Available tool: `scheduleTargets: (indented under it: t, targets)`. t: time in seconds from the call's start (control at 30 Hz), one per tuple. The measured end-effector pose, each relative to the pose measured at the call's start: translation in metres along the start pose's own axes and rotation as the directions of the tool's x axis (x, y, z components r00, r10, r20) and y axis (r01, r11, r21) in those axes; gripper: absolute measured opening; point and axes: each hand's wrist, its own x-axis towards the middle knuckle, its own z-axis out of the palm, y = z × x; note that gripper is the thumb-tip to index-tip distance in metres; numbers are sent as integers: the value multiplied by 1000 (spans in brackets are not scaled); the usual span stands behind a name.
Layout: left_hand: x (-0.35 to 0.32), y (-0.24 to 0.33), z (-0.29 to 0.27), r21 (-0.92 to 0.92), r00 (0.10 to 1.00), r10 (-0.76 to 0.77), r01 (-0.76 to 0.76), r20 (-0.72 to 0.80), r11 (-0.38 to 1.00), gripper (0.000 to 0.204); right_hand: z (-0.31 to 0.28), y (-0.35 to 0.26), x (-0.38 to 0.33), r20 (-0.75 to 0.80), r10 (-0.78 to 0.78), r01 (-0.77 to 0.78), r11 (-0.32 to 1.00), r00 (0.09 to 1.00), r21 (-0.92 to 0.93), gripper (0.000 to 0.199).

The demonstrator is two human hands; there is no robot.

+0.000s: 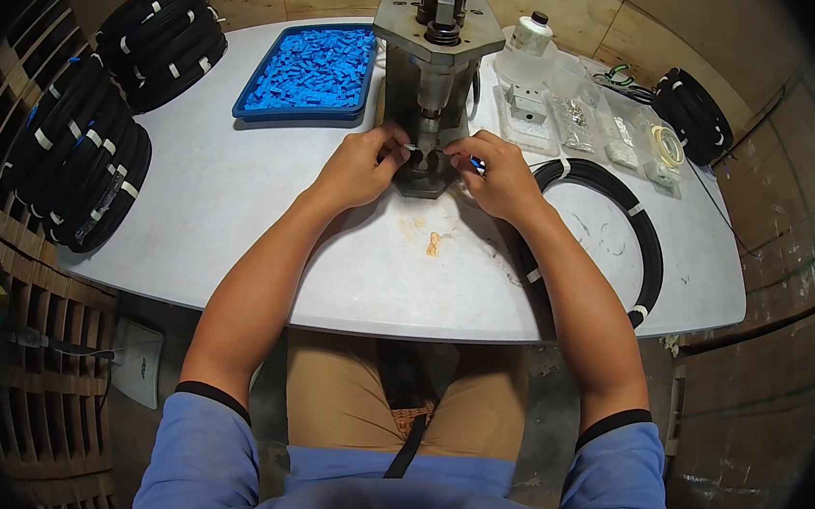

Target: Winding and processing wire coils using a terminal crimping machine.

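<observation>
Both my hands work at the base of a grey metal bench press [432, 82], one on each side of its vertical ram. My left hand [365, 165] pinches a small pale piece [410, 146] at the left of the ram; its exact kind is too small to tell. On the right, my right hand [500, 173] has its fingertips closed close to the ram, with a small blue piece [476, 165] showing among the fingers. A coil of black cable [649, 239] lies by my right forearm; whether its end reaches my fingers is hidden.
Behind my left hand is a dark blue tray [239, 107] full of small blue pieces. Stacked black cable coils [86, 159] stand at the left. Clear containers of small parts [574, 119], a white bottle [531, 35] and another black coil stack [693, 115] are at the back right.
</observation>
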Motion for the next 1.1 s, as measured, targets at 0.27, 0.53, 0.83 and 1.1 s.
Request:
scheduleTargets:
  t: [0.27, 0.53, 0.83, 1.1]
  targets:
    - [0, 0, 0, 0, 1000, -7, 7, -2, 1000, 21, 0, -1, 0, -8, -5, 5, 1000, 1000, -2, 23]
    - [-1, 3, -1, -4, 1000, -9, 9, 3, 1000, 21, 0, -1, 0, -10, -8, 8, 1000, 1000, 5, 23]
    - [0, 1, -1, 7, 1000, -1, 1, 2, 1000, 20, 1, 1, 0, -13, -25, 25, 1000, 1000, 2, 24]
    - [0, 0, -1, -6, 1000, -1, 1, -1, 1000, 20, 0, -1, 0, -8, -5, 5, 1000, 1000, 1, 23]
